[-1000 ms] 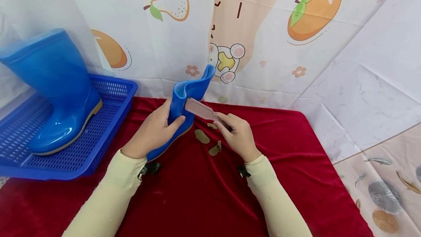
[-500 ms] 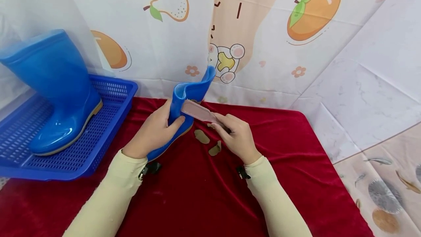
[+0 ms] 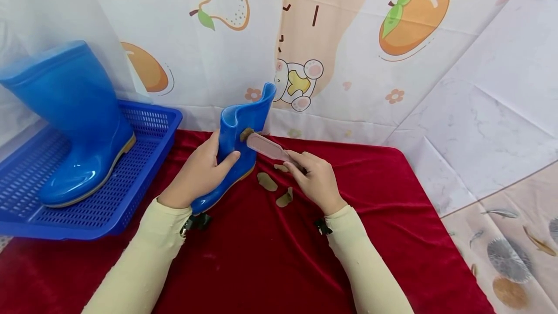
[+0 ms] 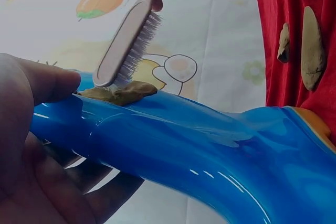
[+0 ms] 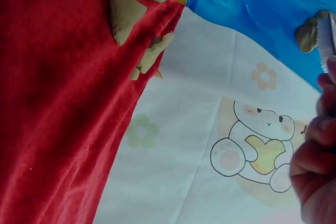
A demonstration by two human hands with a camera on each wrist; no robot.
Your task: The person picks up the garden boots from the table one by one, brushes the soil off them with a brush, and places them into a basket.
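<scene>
My left hand (image 3: 193, 173) grips the shaft of a blue rain boot (image 3: 255, 115), thumb on the near side and fingers behind it. The boot's top is pressed into a fold, and its toe points toward me. In my right hand (image 3: 316, 178) is a scrub brush (image 3: 268, 147) with a flat pinkish back, held by its handle. The left wrist view shows the brush's pale bristles (image 4: 139, 51) facing the shaft, their tip end right at a brown mud-like lump (image 4: 126, 94) on the boot. That lump (image 5: 306, 38) also shows beside the bristles in the right wrist view.
Several brown mud-like pieces (image 3: 267, 181) lie on the red cloth (image 3: 261, 256) right of the boot. At left, a second blue boot (image 3: 93, 105) stands in a blue plastic basket (image 3: 146, 178). A white fruit-print curtain (image 3: 174, 4) hangs behind the table.
The boot and my left hand have shifted slightly left. The brush moved a little left, then back right along the shaft. The brown lump now shows more fully beside the brush's tip.
</scene>
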